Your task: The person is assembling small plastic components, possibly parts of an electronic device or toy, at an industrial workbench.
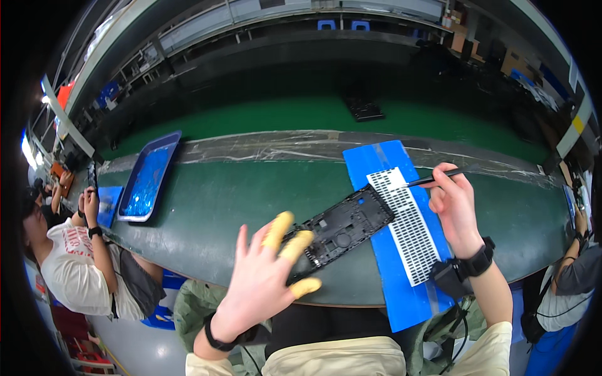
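Observation:
In my left hand (260, 276) is the near end of a black plastic phone housing (345, 229). Yellow finger cots cover the thumb and two fingers on that hand, and these hide part of the housing's end. The far end of the housing overlaps the edge of a white sheet (411, 232) with rows of small dark pieces. My right hand (453, 203) is closed around dark tweezers (436, 178), their tips pointing left at the top part of the sheet. Beneath the sheet lies a blue board (401, 307) on the green table (251, 194).
A blue tray (150, 175) with shiny blue film stands at the left. Beyond the table's taped far edge, a dark object (364, 108) lies on a green belt (282, 113). One person (88, 250) sits at the left, another (570, 269) at the right.

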Tool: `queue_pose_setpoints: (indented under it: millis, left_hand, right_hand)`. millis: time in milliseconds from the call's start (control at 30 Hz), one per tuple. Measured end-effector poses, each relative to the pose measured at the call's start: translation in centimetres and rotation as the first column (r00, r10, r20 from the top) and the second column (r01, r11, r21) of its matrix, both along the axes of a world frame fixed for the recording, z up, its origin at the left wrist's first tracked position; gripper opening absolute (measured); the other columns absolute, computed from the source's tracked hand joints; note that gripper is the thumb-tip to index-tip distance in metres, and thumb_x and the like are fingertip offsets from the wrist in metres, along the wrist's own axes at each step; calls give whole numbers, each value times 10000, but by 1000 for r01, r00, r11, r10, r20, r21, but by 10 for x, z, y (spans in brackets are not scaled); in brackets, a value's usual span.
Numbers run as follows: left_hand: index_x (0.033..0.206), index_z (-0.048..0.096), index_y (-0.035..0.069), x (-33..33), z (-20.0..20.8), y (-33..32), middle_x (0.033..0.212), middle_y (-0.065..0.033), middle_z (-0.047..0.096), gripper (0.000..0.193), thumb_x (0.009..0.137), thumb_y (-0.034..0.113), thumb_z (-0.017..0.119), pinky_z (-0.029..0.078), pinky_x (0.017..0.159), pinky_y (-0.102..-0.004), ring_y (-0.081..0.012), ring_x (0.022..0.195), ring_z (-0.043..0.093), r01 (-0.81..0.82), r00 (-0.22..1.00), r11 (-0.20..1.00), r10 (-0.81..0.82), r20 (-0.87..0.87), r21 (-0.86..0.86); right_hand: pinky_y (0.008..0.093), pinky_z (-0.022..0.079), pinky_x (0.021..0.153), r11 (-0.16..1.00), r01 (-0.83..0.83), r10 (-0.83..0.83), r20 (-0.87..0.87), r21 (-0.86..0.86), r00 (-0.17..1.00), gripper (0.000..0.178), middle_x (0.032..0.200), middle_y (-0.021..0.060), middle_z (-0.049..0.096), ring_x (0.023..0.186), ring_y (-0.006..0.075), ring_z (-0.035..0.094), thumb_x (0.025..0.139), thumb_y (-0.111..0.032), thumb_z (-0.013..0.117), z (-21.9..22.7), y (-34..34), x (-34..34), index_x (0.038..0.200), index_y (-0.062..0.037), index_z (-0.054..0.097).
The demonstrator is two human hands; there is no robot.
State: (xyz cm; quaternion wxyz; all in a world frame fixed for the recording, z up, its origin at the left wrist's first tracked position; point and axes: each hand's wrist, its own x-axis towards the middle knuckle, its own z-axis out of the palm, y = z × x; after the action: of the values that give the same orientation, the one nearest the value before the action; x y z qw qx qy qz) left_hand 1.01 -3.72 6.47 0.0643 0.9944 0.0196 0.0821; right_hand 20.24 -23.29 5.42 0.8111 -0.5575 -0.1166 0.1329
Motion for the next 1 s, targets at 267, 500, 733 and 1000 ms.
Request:
queue_pose_setpoints:
  millis: [267,500,733,1000]
  left_hand:
    - [1236,126,25,-25,-52,21,1230,-188,207,947,498,137,709,209,923,-393,-298,1138,222,-120,975,793,209,81,-598]
    - [1207,199,-5,-10,10,47,1250,-102,223,853,563,305,664,168,949,-333,-214,1146,247,165,683,691,435,587,-704]
    - [1104,334,-34,73,79,66,1017,-210,461,664,550,192,622,359,807,-296,-267,961,461,-305,904,929,351,244,-209]
    - [1217,41,-44,108,-31,99,1157,-305,266,916,643,443,564,334,847,-360,-386,1020,364,-376,925,926,377,52,-35]
  right_hand:
    - [167,287,355,993,-60,61,0,-98,998,97,573,53,514,384,50,388,733,-81,525,-42,-16,28,787,-26,467]
    - [155,270,323,979,-54,84,150,-196,985,92,556,39,521,359,34,384,717,-15,525,-48,-8,24,783,-20,460]
    - [157,268,313,975,-46,78,142,-216,987,99,548,40,515,353,35,385,717,-9,523,-49,-15,27,792,-15,460]
    - [157,295,337,975,-52,81,127,-217,989,112,591,76,555,376,36,410,716,8,519,-48,-11,24,801,-13,449]
